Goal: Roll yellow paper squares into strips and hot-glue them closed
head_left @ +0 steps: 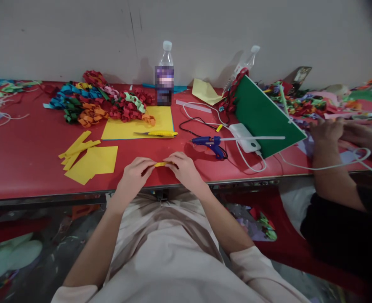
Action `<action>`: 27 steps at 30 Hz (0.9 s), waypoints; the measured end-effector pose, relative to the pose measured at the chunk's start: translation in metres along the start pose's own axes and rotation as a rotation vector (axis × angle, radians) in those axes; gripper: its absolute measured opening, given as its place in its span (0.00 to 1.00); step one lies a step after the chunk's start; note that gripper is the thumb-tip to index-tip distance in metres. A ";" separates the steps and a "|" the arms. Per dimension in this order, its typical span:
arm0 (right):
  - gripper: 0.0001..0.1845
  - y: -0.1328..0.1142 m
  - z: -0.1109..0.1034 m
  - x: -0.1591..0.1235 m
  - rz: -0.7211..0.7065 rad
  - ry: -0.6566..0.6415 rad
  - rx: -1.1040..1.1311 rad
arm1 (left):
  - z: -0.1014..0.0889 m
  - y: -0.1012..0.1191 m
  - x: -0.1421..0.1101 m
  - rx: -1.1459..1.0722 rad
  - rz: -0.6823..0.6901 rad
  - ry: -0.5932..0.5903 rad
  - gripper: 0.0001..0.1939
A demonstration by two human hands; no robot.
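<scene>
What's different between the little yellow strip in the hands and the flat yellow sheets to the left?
The yellow strip is narrow; the yellow sheets are much wider. The strip is pinched between the left hand and right hand, while the sheets lie overlapping on the red table, untouched. Both are yellow.

Fingers point(146, 160) hide both ends of the narrow yellow paper strip point(160, 164); beyond the grip, the purple label point(164, 76) on the clear plastic bottle point(167, 58) is blurred.

No legible lettering anywhere.
</scene>
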State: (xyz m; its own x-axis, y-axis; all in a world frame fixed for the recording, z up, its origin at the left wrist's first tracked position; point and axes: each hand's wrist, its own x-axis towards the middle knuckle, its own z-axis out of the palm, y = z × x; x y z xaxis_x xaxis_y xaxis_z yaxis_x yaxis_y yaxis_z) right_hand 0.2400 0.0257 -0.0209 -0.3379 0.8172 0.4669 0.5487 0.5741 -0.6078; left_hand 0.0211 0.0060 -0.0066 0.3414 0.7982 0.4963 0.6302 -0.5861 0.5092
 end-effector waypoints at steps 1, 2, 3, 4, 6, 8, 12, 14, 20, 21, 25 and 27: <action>0.10 -0.001 -0.001 0.002 -0.010 -0.024 -0.029 | -0.001 0.000 0.000 0.009 -0.008 -0.023 0.08; 0.10 -0.002 -0.002 0.004 -0.016 -0.045 -0.062 | -0.002 0.000 -0.001 0.023 -0.012 -0.037 0.08; 0.11 -0.002 -0.003 0.005 -0.016 -0.063 -0.097 | -0.003 0.000 -0.001 0.036 -0.016 -0.045 0.09; 0.12 -0.003 -0.003 0.007 -0.014 -0.075 -0.130 | -0.004 -0.001 -0.001 0.044 -0.019 -0.045 0.09; 0.12 -0.003 -0.004 0.009 -0.014 -0.092 -0.181 | -0.004 -0.001 -0.002 0.033 -0.040 -0.036 0.09; 0.13 -0.003 -0.004 0.011 -0.027 -0.106 -0.202 | -0.004 -0.002 -0.002 0.004 -0.073 -0.026 0.08; 0.13 -0.006 -0.008 0.006 -0.056 -0.068 -0.242 | -0.001 -0.003 -0.001 0.025 -0.100 -0.001 0.08; 0.12 -0.009 -0.015 -0.008 -0.039 0.018 -0.279 | 0.001 -0.003 -0.001 0.041 -0.119 0.010 0.08; 0.05 0.005 -0.058 -0.072 0.179 0.463 -0.364 | 0.013 0.000 0.006 0.010 -0.164 0.042 0.07; 0.04 0.012 -0.067 -0.077 0.236 0.512 -0.396 | 0.016 0.000 0.007 0.009 -0.147 0.039 0.07; 0.20 0.039 -0.101 -0.067 0.304 0.448 -0.472 | 0.023 0.000 0.010 0.002 -0.110 0.046 0.08; 0.24 0.050 -0.114 -0.053 0.291 0.289 -0.455 | 0.023 0.000 0.010 -0.029 -0.117 0.049 0.08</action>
State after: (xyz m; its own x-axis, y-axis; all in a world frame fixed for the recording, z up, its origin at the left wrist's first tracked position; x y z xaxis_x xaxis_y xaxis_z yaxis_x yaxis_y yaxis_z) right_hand 0.3729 0.0055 -0.0030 0.0606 0.8538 0.5170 0.8806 0.1981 -0.4304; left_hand 0.0407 0.0171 -0.0177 0.2318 0.8543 0.4652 0.6435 -0.4933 0.5853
